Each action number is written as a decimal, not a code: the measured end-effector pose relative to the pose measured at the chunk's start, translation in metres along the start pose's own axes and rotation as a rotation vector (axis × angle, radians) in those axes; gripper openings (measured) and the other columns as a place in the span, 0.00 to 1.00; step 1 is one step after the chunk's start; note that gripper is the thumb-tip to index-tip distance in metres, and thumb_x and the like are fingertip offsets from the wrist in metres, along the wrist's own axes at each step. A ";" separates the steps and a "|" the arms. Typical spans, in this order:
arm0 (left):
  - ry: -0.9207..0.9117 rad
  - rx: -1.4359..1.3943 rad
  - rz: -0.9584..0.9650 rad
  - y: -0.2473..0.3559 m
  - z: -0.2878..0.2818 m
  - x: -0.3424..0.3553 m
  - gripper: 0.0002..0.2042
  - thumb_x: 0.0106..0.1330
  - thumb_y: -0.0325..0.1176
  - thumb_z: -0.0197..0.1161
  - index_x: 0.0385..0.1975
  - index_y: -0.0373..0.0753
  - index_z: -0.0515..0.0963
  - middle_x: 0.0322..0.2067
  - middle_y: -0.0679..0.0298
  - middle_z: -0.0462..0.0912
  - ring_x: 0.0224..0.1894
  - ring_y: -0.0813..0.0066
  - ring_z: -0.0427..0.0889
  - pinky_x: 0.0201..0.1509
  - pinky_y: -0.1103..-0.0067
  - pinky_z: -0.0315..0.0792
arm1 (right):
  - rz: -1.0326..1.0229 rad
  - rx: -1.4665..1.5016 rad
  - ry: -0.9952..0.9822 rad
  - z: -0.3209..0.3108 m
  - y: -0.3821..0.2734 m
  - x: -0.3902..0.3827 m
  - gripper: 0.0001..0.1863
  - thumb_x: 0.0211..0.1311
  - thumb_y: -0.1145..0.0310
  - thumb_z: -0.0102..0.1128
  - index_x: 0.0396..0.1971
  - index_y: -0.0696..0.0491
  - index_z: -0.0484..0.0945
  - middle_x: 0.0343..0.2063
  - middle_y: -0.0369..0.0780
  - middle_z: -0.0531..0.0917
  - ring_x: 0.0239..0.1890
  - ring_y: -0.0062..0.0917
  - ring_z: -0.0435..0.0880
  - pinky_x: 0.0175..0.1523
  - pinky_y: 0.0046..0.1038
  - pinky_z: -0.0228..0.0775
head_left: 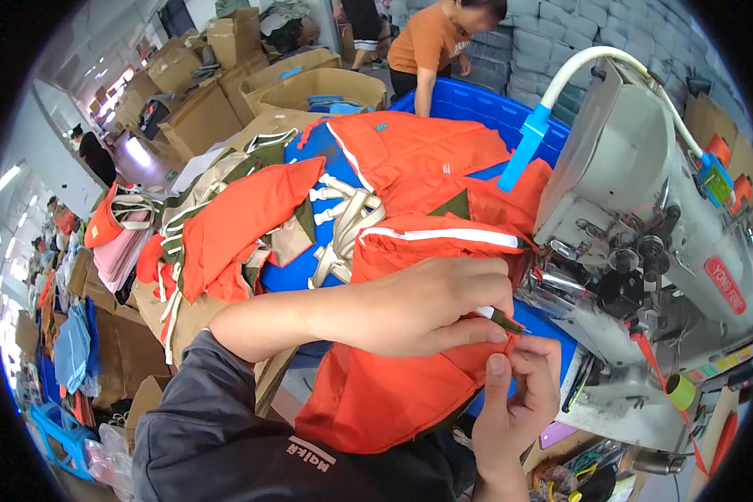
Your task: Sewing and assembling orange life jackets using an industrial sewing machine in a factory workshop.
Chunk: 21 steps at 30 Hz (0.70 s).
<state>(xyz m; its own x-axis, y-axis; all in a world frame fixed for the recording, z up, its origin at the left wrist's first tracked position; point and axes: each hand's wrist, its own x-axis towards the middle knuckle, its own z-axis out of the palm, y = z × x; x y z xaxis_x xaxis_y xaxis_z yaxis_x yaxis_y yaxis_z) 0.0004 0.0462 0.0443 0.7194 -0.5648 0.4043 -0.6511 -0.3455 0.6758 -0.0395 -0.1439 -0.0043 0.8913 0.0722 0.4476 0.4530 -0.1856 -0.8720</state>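
Note:
My left hand reaches across from the left and is closed, pinching an orange fabric piece near its narrow end. Out of that grip sticks a short olive strip with a bit of white beside it. Just below, my right hand pinches the orange edge between thumb and fingers. The rest of the cloth hangs toward my lap. Beyond my hands lies another orange piece with a white zipper strip, its end close to the grey sewing machine on the right.
Cream webbing straps with buckles and stacked orange and olive pieces cover the blue table. A person in an orange shirt leans over a blue bin at the back. Cardboard boxes stand far left.

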 end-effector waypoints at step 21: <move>0.036 -0.163 -0.020 0.004 0.003 0.002 0.07 0.61 0.25 0.66 0.36 0.34 0.74 0.33 0.59 0.76 0.34 0.64 0.78 0.37 0.74 0.71 | 0.183 0.402 0.174 0.006 -0.013 0.003 0.07 0.55 0.81 0.67 0.25 0.58 0.75 0.29 0.40 0.80 0.28 0.18 0.79 0.32 0.17 0.69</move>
<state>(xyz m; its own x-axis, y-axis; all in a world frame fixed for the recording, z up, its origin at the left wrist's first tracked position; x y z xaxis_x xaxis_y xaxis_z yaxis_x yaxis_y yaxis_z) -0.0015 0.0414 0.0453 0.7422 -0.5305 0.4094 -0.5905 -0.2289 0.7739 -0.0421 -0.1349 0.0070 0.9561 -0.0983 0.2761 0.2913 0.2161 -0.9319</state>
